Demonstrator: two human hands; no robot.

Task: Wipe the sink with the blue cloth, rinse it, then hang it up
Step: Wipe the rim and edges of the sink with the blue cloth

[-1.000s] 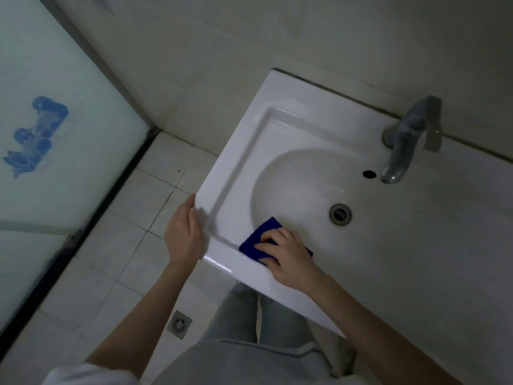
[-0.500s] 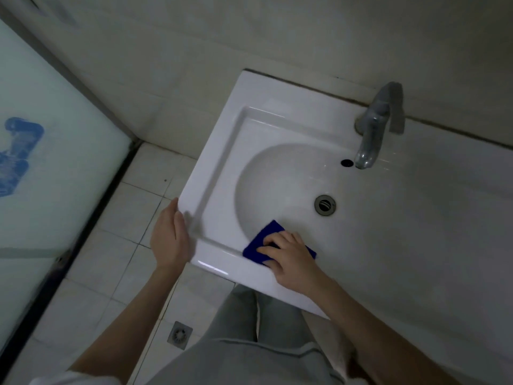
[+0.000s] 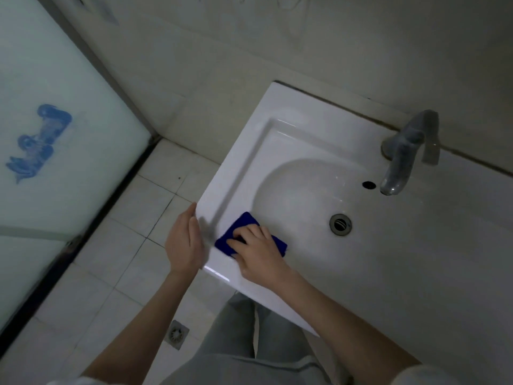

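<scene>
In the head view, a white sink (image 3: 249, 140) sits with its back edge against the wall (image 3: 305, 51), and its flat top runs off to the right as a pale counter (image 3: 444, 259). The blue cloth (image 3: 241, 226) lies inside the sink near the front left corner, on the slope where the stepped rim drops into the round bowl. The right hand (image 3: 258, 248) lies on top of it with bent fingers (image 3: 236, 241) that press down and clutch the fabric. Blue edges show beyond the fingertips and on the thumb side. The left hand (image 3: 183, 245) rests against the outer left edge of the sink, just short of that same front corner. Its fingers are straight and held together and grip nothing. The two hands are near each other, with the rim between them.

A grey metal faucet (image 3: 402, 157) stands at the back edge, and its spout reaches over the bowl. Just beside the spout's mouth is a small dark overflow hole (image 3: 369, 185). The round metal drain (image 3: 340, 224) is at the bottom of the bowl, well to the right of the cloth.

Below the sink's front edge are grey trousers (image 3: 249, 343) and a pale tiled floor (image 3: 111, 245) with a square floor drain (image 3: 176, 334). A frosted glass panel (image 3: 83, 190) with a blue pattern (image 3: 39, 140) fills the left side.
</scene>
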